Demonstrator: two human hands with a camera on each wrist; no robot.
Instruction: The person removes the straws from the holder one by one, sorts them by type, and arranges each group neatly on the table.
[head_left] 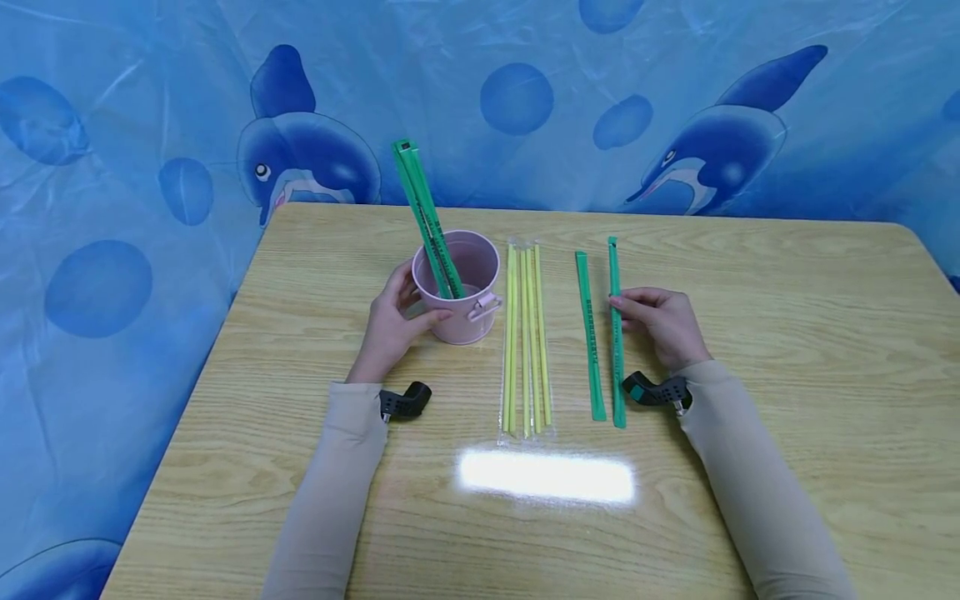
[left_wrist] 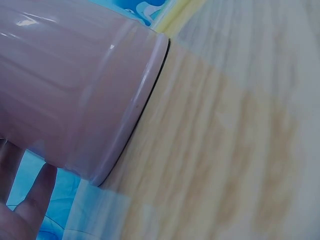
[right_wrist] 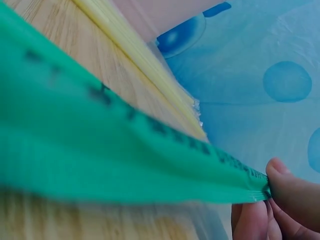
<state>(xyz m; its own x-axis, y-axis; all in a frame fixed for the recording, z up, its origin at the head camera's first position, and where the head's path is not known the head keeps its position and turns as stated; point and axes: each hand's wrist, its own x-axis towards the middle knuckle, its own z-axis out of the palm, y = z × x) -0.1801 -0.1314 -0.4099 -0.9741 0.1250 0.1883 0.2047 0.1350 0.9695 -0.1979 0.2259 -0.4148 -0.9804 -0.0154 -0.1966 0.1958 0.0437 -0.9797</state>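
My left hand grips a small pink bucket at its left side, thumb across the front. Several green paper-wrapped straws lean to the left inside it. In the left wrist view the bucket's wall fills the upper left, with fingers beside it. My right hand pinches another green wrapped straw between thumb and fingers. That straw stretches across the right wrist view, printed with dark characters. Just left of it, a second green wrapped straw lies on the table.
Several yellow straws in clear wrappers lie side by side between the bucket and the green straws. The wooden table ends at the back against a blue dolphin-print sheet. A bright reflection shows near the front.
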